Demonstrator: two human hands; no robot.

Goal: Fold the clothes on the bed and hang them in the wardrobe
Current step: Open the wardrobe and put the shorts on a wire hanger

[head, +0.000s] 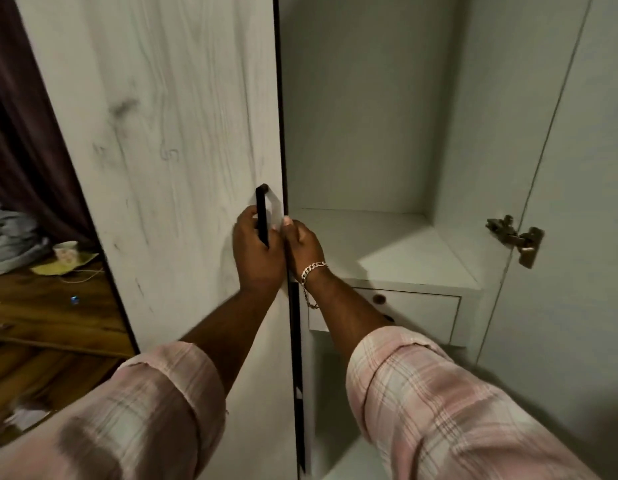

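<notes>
White wood-grain wardrobe door (169, 133) stood ajar; left hand (255, 254) curled round its black bar handle (262, 216), right hand (302, 245) gripped the door edge. Pale wardrobe shelf (397, 244) held no clothes; none in view. Best to pull steadily, fingers off the hinge side.

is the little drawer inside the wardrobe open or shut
Shut, as far as shows: the drawer front sits flush under the shelf, with its round knob beside the right hand's wrist.
</notes>
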